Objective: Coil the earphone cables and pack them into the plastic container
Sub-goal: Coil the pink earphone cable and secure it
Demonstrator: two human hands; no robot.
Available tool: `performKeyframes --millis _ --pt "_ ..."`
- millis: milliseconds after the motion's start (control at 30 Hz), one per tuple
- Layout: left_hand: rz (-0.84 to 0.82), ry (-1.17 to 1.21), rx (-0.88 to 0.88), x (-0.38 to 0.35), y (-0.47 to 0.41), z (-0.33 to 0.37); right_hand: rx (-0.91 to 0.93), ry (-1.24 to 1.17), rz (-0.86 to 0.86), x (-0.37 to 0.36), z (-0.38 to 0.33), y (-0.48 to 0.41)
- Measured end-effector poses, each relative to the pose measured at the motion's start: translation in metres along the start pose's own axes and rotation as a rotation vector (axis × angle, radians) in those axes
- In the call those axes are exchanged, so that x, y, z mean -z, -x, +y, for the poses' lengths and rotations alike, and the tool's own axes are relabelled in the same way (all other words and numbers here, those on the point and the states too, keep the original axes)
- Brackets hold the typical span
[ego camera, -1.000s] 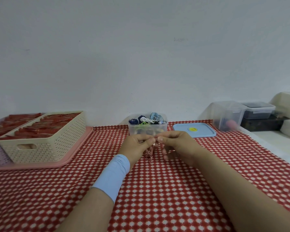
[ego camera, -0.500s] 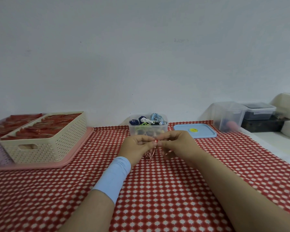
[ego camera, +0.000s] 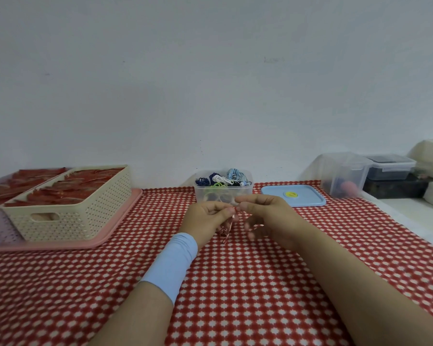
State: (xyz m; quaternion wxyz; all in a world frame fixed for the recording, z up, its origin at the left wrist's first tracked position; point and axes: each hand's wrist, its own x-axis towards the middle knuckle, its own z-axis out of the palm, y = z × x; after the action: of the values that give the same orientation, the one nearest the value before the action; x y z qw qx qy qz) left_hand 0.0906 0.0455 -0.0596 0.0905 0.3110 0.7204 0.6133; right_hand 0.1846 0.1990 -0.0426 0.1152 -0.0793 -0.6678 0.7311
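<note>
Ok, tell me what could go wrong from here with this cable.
1. Both the left hand and right hand pinch the red-and-white cable only at the fingertips; its hanging loops could slip or uncoil.
2. If dropped, it would likely be hard to spot on the matching checked tablecloth.
3. The plastic container already looks heaped above its rim, so another coil may spill or stop the blue lid closing.
</note>
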Motion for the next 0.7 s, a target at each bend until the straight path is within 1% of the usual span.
performKeyframes --millis 233,400,533,700 --pt "-0.037 0.14 0.097 -0.0018 -0.0004 0.0001 0.092 0.152 0.019 0.0005 0.0028 0.0001" --pt "-0.044 0.188 0.148 -0.002 -0.0009 -0.0001 0.184 0.243 0.05 0.0004 0.0043 -0.0006" --pt "-0.069 0.236 0.206 -0.0031 -0.0003 0.0007 0.223 0.336 0.059 0.0009 0.0046 -0.0018" --pt "-0.086 0.366 0.239 -0.0033 -0.001 0.0039 0.273 0.404 0.077 0.0028 0.0039 -0.0027"
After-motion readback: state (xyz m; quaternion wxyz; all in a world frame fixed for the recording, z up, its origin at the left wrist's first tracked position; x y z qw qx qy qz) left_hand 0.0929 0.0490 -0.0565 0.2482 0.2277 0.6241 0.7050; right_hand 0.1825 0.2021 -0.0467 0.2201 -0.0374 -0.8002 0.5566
